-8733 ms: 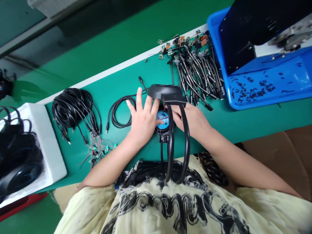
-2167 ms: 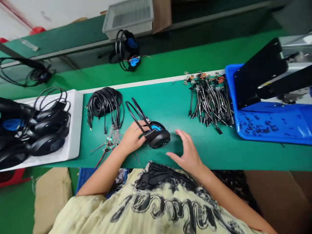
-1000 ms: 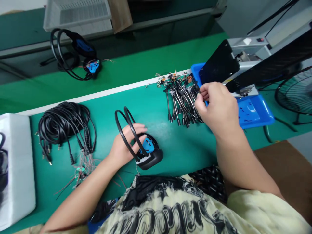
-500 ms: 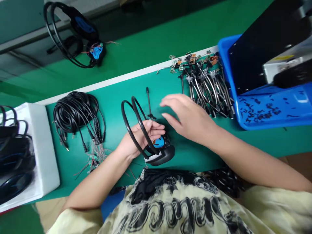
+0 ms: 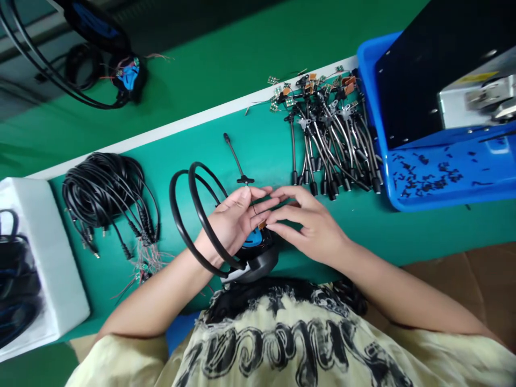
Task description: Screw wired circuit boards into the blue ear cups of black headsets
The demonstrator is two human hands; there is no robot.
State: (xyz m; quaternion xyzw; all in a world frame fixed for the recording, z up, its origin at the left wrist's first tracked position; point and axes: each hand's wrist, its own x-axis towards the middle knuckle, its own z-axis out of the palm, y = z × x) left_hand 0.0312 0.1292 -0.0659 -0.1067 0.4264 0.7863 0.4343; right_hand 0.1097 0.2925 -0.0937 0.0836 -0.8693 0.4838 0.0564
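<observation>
Over the green bench mat (image 5: 258,145), half-open left hand (image 5: 231,226) lies inside a looped black headband (image 5: 174,215), above its black, blue-centred earcup (image 5: 262,260); curled right hand (image 5: 308,223) meets a small orange-tabbed board (image 5: 262,224), grip unclear.

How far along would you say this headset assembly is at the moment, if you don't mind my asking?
It looks partly done: assembled headsets already sit in the white foam tray. In hand, the left hand rests against a headset's open, blue-lined ear cup, with the right hand beside it. Still waiting are the coiled black cables and the pile of wired leads.
</observation>
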